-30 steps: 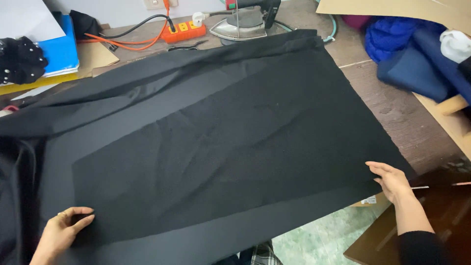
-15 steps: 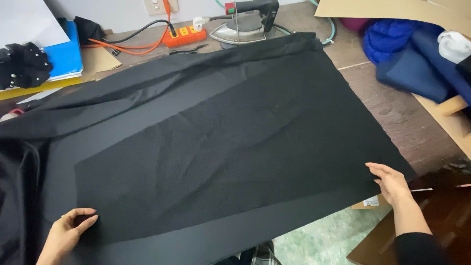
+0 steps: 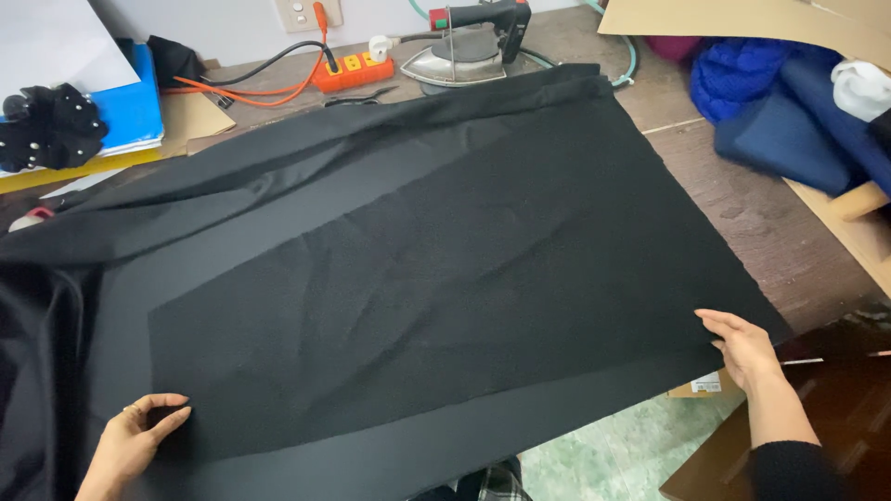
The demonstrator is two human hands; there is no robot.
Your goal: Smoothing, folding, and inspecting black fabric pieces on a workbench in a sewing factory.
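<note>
Black fabric spread on table; left hand and right hand, fingers open, press edges flat.

Both hands, left and right, apparently lie flat, fingers extended.

Large black cloth spread flat on the table, slightly wrinkled, near edge overhanging

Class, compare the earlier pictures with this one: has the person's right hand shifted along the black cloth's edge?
No. The right hand rests at the same near right corner of the black cloth, just as close to that corner; only the camera tilted.
</note>
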